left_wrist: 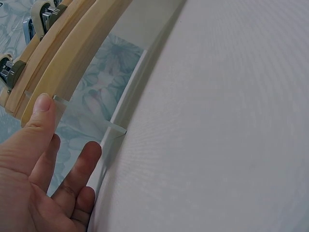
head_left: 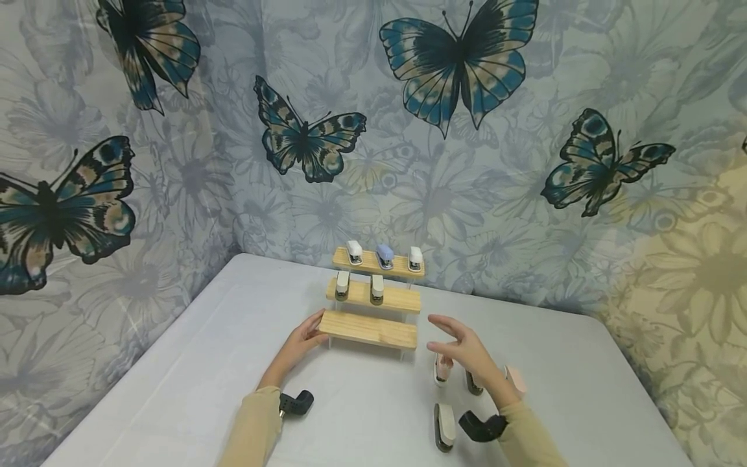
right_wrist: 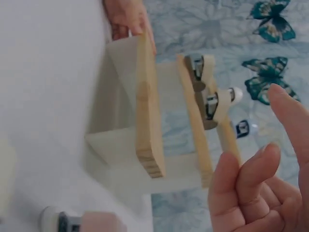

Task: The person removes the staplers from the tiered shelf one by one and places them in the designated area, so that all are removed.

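A three-tier wooden display shelf (head_left: 367,331) with clear supports stands on the table. My left hand (head_left: 305,338) holds the left end of its lowest plank, thumb (left_wrist: 42,108) at the front edge and fingers partly hidden behind. To the right of that plank, my right hand (head_left: 463,350) hovers with fingers spread and nothing in them. Below it stands a pink stapler (head_left: 442,370). On the top tier sit a white stapler (head_left: 354,252), a lavender stapler (head_left: 384,255) and another white stapler (head_left: 415,258). The middle tier bears two cream staplers (head_left: 342,285).
On the table near my right forearm are a cream stapler (head_left: 445,427), a dark-based stapler (head_left: 474,383) partly covered by the hand, and a pink item (head_left: 516,380) behind the forearm. A butterfly-patterned wall covering (head_left: 350,214) rises behind the white table (head_left: 192,363).
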A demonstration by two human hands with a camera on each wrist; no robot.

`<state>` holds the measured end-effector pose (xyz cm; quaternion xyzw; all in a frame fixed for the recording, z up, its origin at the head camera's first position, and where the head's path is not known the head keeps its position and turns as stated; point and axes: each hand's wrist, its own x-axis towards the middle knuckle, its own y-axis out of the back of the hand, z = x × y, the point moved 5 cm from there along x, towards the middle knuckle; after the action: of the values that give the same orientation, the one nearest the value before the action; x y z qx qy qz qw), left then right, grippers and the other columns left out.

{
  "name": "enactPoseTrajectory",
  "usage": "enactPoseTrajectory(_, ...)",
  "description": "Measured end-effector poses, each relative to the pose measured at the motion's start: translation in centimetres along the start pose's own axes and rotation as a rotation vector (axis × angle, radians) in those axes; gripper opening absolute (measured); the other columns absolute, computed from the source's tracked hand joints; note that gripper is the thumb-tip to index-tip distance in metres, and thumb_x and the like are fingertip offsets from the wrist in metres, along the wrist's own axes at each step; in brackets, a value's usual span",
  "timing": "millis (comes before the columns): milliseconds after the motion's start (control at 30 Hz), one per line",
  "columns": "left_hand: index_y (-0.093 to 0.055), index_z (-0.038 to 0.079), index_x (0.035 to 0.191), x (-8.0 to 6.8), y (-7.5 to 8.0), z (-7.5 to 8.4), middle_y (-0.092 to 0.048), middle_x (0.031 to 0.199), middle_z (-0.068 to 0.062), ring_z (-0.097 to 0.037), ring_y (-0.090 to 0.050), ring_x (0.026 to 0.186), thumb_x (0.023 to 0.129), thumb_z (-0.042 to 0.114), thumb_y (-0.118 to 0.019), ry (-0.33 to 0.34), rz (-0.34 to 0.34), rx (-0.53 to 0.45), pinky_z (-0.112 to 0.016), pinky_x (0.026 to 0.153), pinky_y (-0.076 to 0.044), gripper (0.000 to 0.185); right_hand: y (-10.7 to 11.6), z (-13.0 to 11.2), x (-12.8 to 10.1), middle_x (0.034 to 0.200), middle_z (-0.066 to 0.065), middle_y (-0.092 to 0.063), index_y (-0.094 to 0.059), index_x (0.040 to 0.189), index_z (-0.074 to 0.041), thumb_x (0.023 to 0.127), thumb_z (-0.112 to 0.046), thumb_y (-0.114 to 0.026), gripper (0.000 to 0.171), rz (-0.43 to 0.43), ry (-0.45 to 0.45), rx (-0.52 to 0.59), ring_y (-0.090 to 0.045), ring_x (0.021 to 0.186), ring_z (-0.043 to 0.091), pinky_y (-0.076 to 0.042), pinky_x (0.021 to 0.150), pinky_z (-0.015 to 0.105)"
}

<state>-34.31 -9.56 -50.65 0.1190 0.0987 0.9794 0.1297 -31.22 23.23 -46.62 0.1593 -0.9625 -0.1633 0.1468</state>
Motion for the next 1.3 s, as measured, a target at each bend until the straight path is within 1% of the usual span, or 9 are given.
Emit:
enactPoseTrajectory(100,-0.027,0.019,0.123,0.1,0.1,-0.1,-0.026,0.125,-0.002,-0.016,-0.044,0.092,0.072,0.031,-0.055,-0.017,-0.003,0.013,-0.028,0.075,-0.038,0.06,-0.1,2.0,3.2,0.123,-0.001,-0.028,-0.031,0.121,-0.02,0.077,-0.013,-0.052,0.05,0.022,0.042,0.067,-0.047,0.046,0.019,-0.038,0.036,0.032)
enactPoseTrajectory(233,-0.028,0.021,0.123,0.1,0.2,-0.2,-0.027,0.124,0.0,-0.016,-0.044,0.092,0.071,0.032,-0.056,-0.008,0.002,0.006,-0.029,0.076,-0.037,0.059,-1.9,-1.4,5.7,0.123,0.003,-0.028,-0.031,0.121,-0.015,0.076,-0.014,-0.053,0.05,0.027,0.067,0.186,-0.047,0.05,0.023,-0.04,0.041,0.033)
enactPoseTrajectory(267,-0.028,0.021,0.122,0.1,0.2,-0.3,-0.028,0.123,0.001,-0.015,-0.044,0.091,0.071,0.032,-0.056,-0.002,0.006,0.003,-0.029,0.076,-0.037,0.059,-2.4,-2.5,6.0,0.123,0.004,-0.028,-0.031,0.121,-0.014,0.076,-0.014,-0.053,0.05,0.037,0.042,0.192,-0.047,0.051,0.025,-0.041,0.043,0.034)
enactPoseTrajectory(433,-0.03,0.022,0.121,-0.3,0.2,-0.4,-0.03,0.122,0.004,-0.014,-0.046,0.089,0.07,0.032,-0.057,0.019,0.028,-0.012,-0.028,0.075,-0.037,0.059,-4.0,-2.6,8.0,0.124,0.002,-0.026,-0.03,0.121,-0.018,0.074,-0.023,-0.055,0.054,0.015,-0.071,0.222,-0.044,0.05,0.019,-0.042,0.049,0.033)
enactPoseTrajectory(600,-0.028,0.02,0.123,-0.3,0.4,-0.2,-0.028,0.124,-0.001,-0.016,-0.045,0.091,0.071,0.029,-0.056,-0.018,0.014,-0.014,-0.028,0.074,-0.038,0.059,-6.2,-7.3,8.4,0.126,0.007,-0.021,-0.025,0.122,-0.011,0.073,-0.02,-0.057,0.059,-0.023,-0.23,0.261,-0.042,0.048,0.019,-0.042,0.055,0.039)
enactPoseTrajectory(800,-0.027,0.018,0.123,0.1,0.2,-0.4,-0.026,0.124,-0.004,-0.017,-0.046,0.09,0.073,0.028,-0.055,-0.053,-0.021,-0.016,-0.027,0.073,-0.039,0.059,-6.9,-6.9,10.3,0.128,0.009,-0.014,-0.014,0.125,-0.006,0.072,-0.02,-0.058,0.071,0.0,-0.297,0.339,-0.042,0.046,0.013,-0.043,0.051,0.028)
enactPoseTrajectory(933,-0.028,0.017,0.123,0.0,0.1,-0.6,-0.027,0.124,-0.003,-0.016,-0.047,0.087,0.072,0.027,-0.056,-0.04,-0.008,-0.004,-0.027,0.072,-0.04,0.059,-7.1,-6.8,10.7,0.127,0.012,-0.015,-0.016,0.125,-0.006,0.073,-0.019,-0.057,0.068,0.02,-0.339,0.351,-0.044,0.046,0.012,-0.044,0.057,0.032)
enactPoseTrajectory(1133,-0.029,0.019,0.123,0.0,0.1,-0.4,-0.029,0.123,-0.002,-0.017,-0.047,0.088,0.072,0.028,-0.056,-0.032,-0.006,-0.017,-0.029,0.073,-0.04,0.058,-7.1,-6.7,10.6,0.125,0.014,-0.02,-0.022,0.124,-0.005,0.072,-0.017,-0.057,0.064,0.075,-0.286,0.327,-0.046,0.046,0.014,-0.04,0.066,0.044)
enactPoseTrajectory(1300,-0.03,0.018,0.122,0.0,0.1,0.1,-0.031,0.122,-0.003,-0.015,-0.048,0.084,0.073,0.025,-0.055,-0.128,-0.006,-0.011,-0.028,0.069,-0.041,0.055,-6.9,-5.0,10.8,0.121,0.01,-0.031,-0.029,0.121,-0.007,0.064,-0.024,-0.065,0.07,0.182,-0.248,0.28,-0.052,0.057,0.014,-0.043,0.062,0.036)
